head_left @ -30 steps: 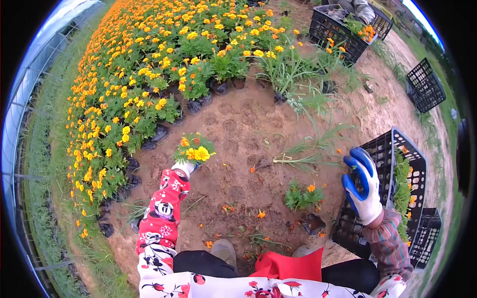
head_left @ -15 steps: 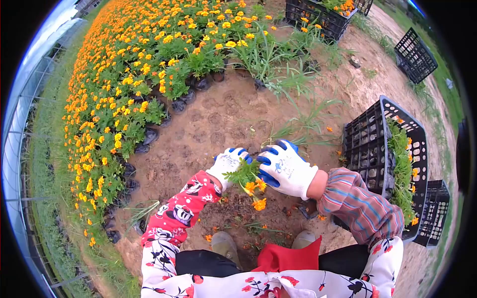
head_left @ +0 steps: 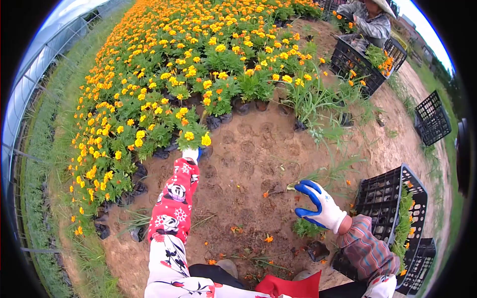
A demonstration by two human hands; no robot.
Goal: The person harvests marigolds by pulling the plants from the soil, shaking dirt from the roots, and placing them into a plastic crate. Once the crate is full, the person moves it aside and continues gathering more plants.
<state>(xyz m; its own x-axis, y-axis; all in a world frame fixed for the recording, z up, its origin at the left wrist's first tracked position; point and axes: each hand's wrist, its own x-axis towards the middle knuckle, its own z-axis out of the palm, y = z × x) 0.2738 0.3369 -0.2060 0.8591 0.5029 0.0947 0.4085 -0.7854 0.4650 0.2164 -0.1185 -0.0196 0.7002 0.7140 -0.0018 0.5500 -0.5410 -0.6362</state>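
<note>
My left hand (head_left: pixel 192 153), in a white and blue glove, reaches to the edge of the marigolds (head_left: pixel 169 107). Yellow blooms and leaves cover its fingers, so its grip cannot be made out. My right hand (head_left: pixel 320 204), gloved the same way, is above the bare soil at the right with thumb and fingers spread and nothing between them. Below it a green sprig (head_left: pixel 307 228) lies on the ground. Black potting bags (head_left: pixel 213 122) line the front of the flower bed.
A black crate (head_left: pixel 380 198) of plants stands at the right, beside my right forearm. Another crate (head_left: pixel 355 64) is at the upper right, where a person (head_left: pixel 370 25) in a hat works. An empty crate (head_left: pixel 432 118) lies tilted farther right.
My left hand has moved forward and left to the flowers. My right hand has shifted right and down and opened. The orange-flowered plant is no longer between them. The view has tilted up, showing the other person.
</note>
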